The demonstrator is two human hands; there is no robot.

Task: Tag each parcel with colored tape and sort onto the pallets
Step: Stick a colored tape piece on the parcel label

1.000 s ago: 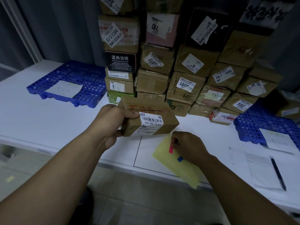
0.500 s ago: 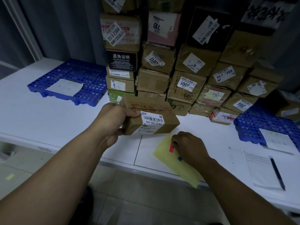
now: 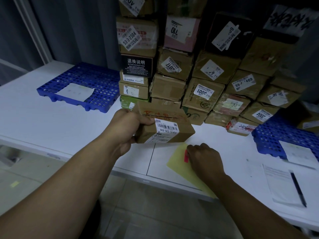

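Observation:
My left hand grips a brown cardboard parcel by its left end, holding it just above the white table; a barcode label faces me. My right hand rests on a yellow sheet at the table's front edge, fingers curled, pinching a red strip of tape that stands up off the sheet. A blue pallet lies at the back left with a white paper on it. Another blue pallet lies at the right, also carrying a paper.
A tall stack of labelled cardboard parcels fills the back of the table behind my hands. A printed form with a black pen on it lies at the front right. The table's front edge runs below my forearms.
My right hand has lifted the red tape strip off the yellow sheet and now covers the blue strip. The parcel in my left hand has barely moved.

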